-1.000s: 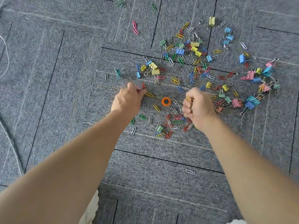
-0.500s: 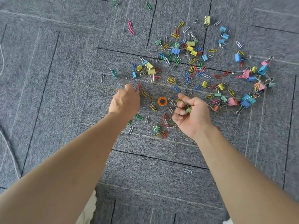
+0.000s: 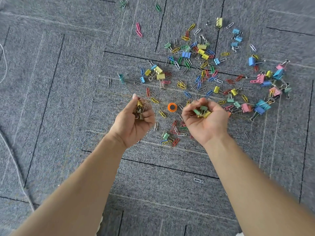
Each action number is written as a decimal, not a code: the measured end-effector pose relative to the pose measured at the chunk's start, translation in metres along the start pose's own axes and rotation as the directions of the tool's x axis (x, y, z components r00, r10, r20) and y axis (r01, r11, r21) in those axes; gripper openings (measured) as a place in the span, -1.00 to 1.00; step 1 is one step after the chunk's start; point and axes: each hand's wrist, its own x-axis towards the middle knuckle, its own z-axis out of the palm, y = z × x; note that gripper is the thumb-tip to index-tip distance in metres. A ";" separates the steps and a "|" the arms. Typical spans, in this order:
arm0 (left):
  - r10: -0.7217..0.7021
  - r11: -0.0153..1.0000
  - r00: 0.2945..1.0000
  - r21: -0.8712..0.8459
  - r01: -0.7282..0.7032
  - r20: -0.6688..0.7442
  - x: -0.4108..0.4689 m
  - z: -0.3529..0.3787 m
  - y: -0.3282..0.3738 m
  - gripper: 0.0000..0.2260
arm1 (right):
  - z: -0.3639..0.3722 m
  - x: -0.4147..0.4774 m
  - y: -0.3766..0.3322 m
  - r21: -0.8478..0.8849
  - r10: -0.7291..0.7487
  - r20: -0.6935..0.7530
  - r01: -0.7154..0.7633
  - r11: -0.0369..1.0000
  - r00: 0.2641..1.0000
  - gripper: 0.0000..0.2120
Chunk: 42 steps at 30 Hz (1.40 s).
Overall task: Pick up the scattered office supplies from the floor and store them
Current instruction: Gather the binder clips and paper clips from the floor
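Observation:
Coloured paper clips and binder clips [image 3: 202, 65] lie scattered over the grey carpet [image 3: 68, 82], mostly in the upper right. My left hand [image 3: 134, 121] is turned palm up above the floor, cupped around a small bunch of clips [image 3: 140, 108]. My right hand [image 3: 206, 121] is also palm up, fingers curled over green and yellow binder clips [image 3: 202, 110]. An orange round magnet [image 3: 171, 107] lies on the carpet between the two hands. A small cluster of red, green and white paper clips [image 3: 173, 133] lies just below and between the hands.
A single white paper clip [image 3: 198, 180] lies alone on the carpet nearer to me. Two pink paper clips [image 3: 138, 29] and a few green clips [image 3: 157, 7] lie apart at the top. A thin white cord [image 3: 10, 155] runs along the left edge.
Both hands were knuckles up, pinching clips at the carpet. They have lifted and turned palm up, each showing a handful of clips. The camera view has shifted slightly.

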 end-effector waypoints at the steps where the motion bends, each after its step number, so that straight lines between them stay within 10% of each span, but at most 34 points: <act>1: 0.012 1.000 1.000 -0.017 -0.011 0.024 -0.001 0.000 0.002 -0.75 | 0.001 0.002 0.001 -0.027 -0.005 -0.006 0.005 1.000 1.000 -0.72; 8: 0.066 0.990 0.996 0.123 -0.073 0.061 -0.004 0.005 0.020 -0.90 | 0.043 0.034 0.012 -0.642 -0.102 -0.061 0.040 0.766 0.993 -0.74; 11: 0.063 0.969 0.998 0.237 -0.062 0.004 -0.004 0.010 0.028 -0.88 | 0.069 0.054 0.022 -0.974 -0.376 0.168 0.212 0.078 0.911 -0.75; 13: 0.075 0.960 0.994 0.274 -0.049 -0.084 -0.002 0.017 0.035 -0.85 | 0.082 0.066 0.029 -0.876 -0.336 0.408 0.261 -0.405 0.849 -0.76; 18: 0.309 0.800 0.853 0.600 0.007 -0.422 0.010 0.019 0.051 -0.65 | 0.085 0.082 0.046 -0.653 -0.263 0.390 0.063 -0.755 0.883 -0.61; 25: 0.724 0.166 0.658 0.978 0.123 -0.206 0.027 0.009 0.078 -0.70 | 0.067 0.077 0.042 -0.817 -0.360 0.349 0.093 -0.569 0.865 -0.70; 28: 0.746 -0.054 0.659 0.978 0.202 -0.095 0.032 0.011 0.085 -0.56 | 0.061 0.067 0.040 -0.981 -0.391 0.187 0.189 -0.034 0.901 -0.70; 30: 0.723 -0.180 0.689 0.951 0.253 -0.046 0.036 0.011 0.092 -0.54 | 0.060 0.057 0.041 -0.846 -0.192 0.008 0.109 0.523 0.981 -0.78; 32: 0.695 -0.227 0.717 0.933 0.279 -0.045 0.041 0.014 0.094 -0.58 | 0.054 0.051 0.036 -0.616 0.060 0.025 -0.032 0.787 0.998 -0.88; 38: 0.641 -0.282 0.768 0.932 0.227 0.007 0.039 0.007 0.089 -0.80 | 0.042 0.044 0.025 -0.499 0.240 0.134 -0.144 0.855 0.961 -0.94; 42: 0.686 -0.156 0.728 0.980 0.124 0.017 0.039 0.005 0.085 -0.96 | 0.067 0.063 0.025 -0.772 0.065 -0.040 -0.072 0.631 0.997 -0.85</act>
